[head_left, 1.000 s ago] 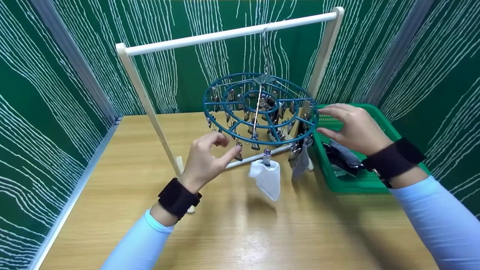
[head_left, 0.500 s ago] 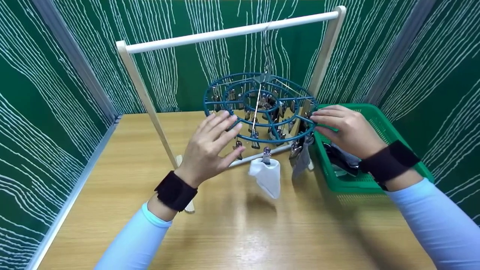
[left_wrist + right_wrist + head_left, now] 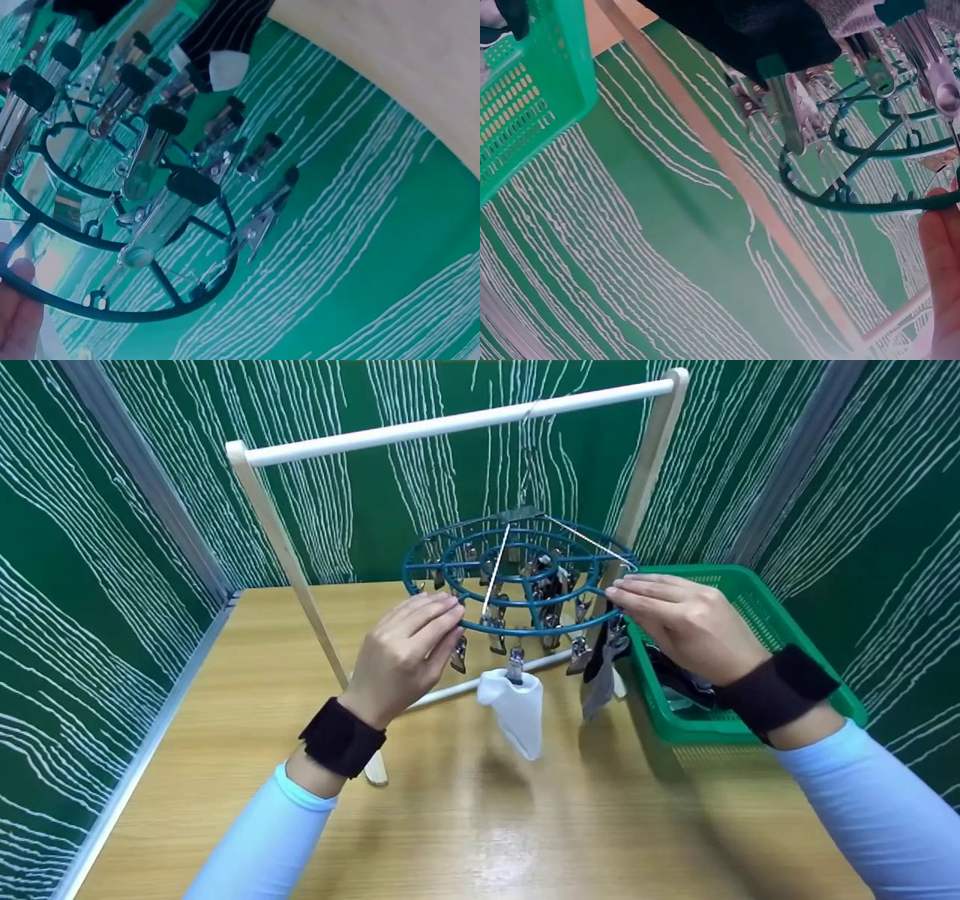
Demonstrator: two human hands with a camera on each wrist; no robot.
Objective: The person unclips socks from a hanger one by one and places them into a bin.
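A round teal clip hanger (image 3: 536,628) with metal clips all round hangs by its hook from a rail. My left hand (image 3: 409,652) pinches its outer rim at the near left. At the near right, my right hand (image 3: 690,619) holds the same rim between thumb and fingers. A white sock (image 3: 517,716) dangles from a front clip. To its right hangs a grey sock (image 3: 600,682), close to a dark one. In the left wrist view, a black striped sock (image 3: 225,41) hangs among bare clips (image 3: 161,225). The right wrist view shows dark fabric (image 3: 742,34) in a clip.
A wooden stand with a white top rail (image 3: 450,427) surrounds the hanger. On the right, a green basket (image 3: 851,705) contains dark and grey fabric pieces. Green walls with white lines (image 3: 315,532) enclose the wooden table (image 3: 450,840).
My left hand has closed onto the rim from an open pose, and my right hand has moved slightly left onto it. The hanger has turned a little, carrying the white sock left.
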